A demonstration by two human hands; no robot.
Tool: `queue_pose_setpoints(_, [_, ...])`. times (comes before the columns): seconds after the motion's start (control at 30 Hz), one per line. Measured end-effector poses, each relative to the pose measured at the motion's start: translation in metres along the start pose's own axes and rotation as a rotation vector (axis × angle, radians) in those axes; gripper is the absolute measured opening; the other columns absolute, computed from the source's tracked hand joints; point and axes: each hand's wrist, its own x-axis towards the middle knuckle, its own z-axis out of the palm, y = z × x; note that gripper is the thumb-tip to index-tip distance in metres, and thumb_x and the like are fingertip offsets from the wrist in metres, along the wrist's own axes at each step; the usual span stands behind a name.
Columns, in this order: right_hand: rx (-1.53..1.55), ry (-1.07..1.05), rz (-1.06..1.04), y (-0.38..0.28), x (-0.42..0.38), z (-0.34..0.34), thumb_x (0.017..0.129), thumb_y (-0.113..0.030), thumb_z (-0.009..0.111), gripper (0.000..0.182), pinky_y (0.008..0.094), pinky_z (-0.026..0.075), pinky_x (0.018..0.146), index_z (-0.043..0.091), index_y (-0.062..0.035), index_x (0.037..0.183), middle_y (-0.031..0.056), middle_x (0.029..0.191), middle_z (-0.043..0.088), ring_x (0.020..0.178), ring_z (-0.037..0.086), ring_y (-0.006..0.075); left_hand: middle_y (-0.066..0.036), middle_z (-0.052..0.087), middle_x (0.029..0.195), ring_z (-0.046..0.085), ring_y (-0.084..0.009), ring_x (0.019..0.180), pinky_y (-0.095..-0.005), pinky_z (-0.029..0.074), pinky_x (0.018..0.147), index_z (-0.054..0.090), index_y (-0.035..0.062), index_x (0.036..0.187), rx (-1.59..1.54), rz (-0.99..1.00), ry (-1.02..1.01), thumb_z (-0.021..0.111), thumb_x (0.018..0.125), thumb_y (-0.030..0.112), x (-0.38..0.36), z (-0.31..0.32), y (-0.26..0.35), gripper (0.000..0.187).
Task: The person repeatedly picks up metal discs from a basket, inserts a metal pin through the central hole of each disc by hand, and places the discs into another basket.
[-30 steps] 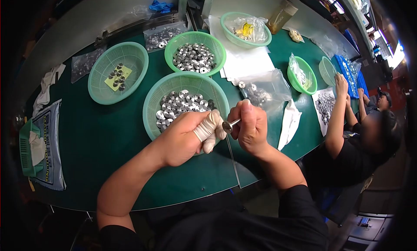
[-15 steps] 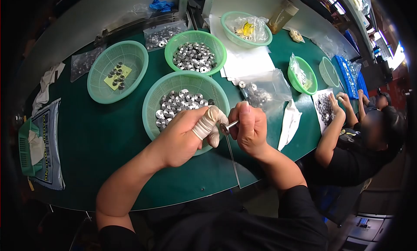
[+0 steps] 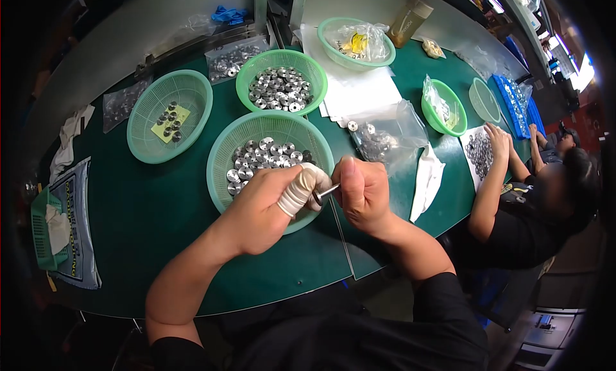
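Observation:
White finger cots cover fingers of my left hand, which pinches a small round metal disc. My right hand is closed around a thin metal rod, thumb on top, and the rod's end meets the disc. Both hands are raised over the near rim of a large green basket. Inside it lie many shiny metal discs, partly covered by my left hand. Just beyond, a second green basket contains more such discs.
To the left, a green basket holds a few discs on yellow paper. A plastic bag of discs and a white cloth lie right. A co-worker handles discs on white paper. A bottle stands behind.
Both hands have shifted slightly left and down, with the disc now tucked closer to the left fingers. The view has tilted a little. The co-worker's hands have come together.

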Motion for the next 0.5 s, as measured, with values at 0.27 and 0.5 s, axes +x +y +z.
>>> queue_pose_setpoints(0.27, [-0.109,0.000,-0.078,-0.004,0.001,0.001,0.108,-0.021,0.046,0.045,0.0357,0.036,0.046,0.050,-0.0036,0.067,0.0076,0.056,0.047,0.045,0.047,0.0216,-0.005,0.069,0.085,0.062,-0.0120,0.074,-0.0281,0.050,0.067,0.068,0.0008,0.109,0.070,-0.028,-0.051,0.047,0.108,0.036,-0.001,0.000,0.005,0.041])
queue_pose_setpoints(0.5, [-0.220,-0.065,-0.094,-0.012,-0.003,-0.005,0.100,-0.017,0.059,0.032,0.0416,0.043,0.049,0.051,-0.0053,0.071,0.0129,0.061,0.054,0.052,0.056,0.0336,-0.021,0.066,0.075,0.065,-0.0384,0.067,-0.0428,0.050,0.064,0.068,0.0002,0.094,0.312,0.002,-0.071,0.070,0.095,0.024,-0.001,0.008,0.014,0.024])
